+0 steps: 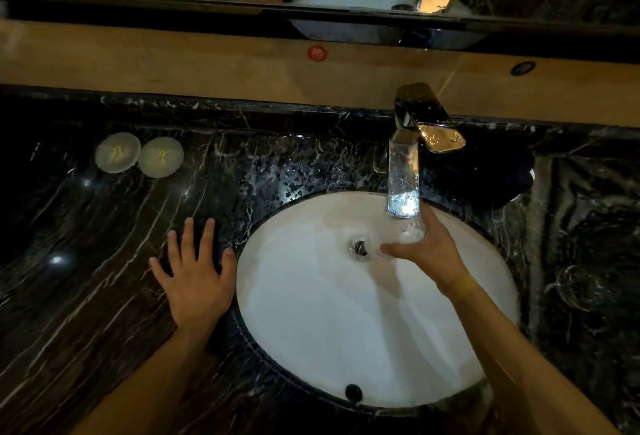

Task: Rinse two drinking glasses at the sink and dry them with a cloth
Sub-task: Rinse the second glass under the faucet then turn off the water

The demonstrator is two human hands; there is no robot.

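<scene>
My right hand [427, 249] is over the white sink basin [311, 313], shut around the base of a tall clear drinking glass [403, 181]. The glass stands upright beneath the chrome faucet [424, 119] and is full of bubbling water. My left hand [194, 271] lies flat on the black marble counter [104, 261] just left of the basin, fingers spread, holding nothing. A faint clear round outline that looks like a second glass [578, 284] sits on the counter right of the basin. A dark bundle, possibly a cloth [509, 174], lies right of the faucet.
Two round pale lids [117, 155] [161, 157] lie at the back left of the counter. The drain [360, 247] is in the middle of the basin. A beige backsplash [207, 67] and a mirror edge run along the back.
</scene>
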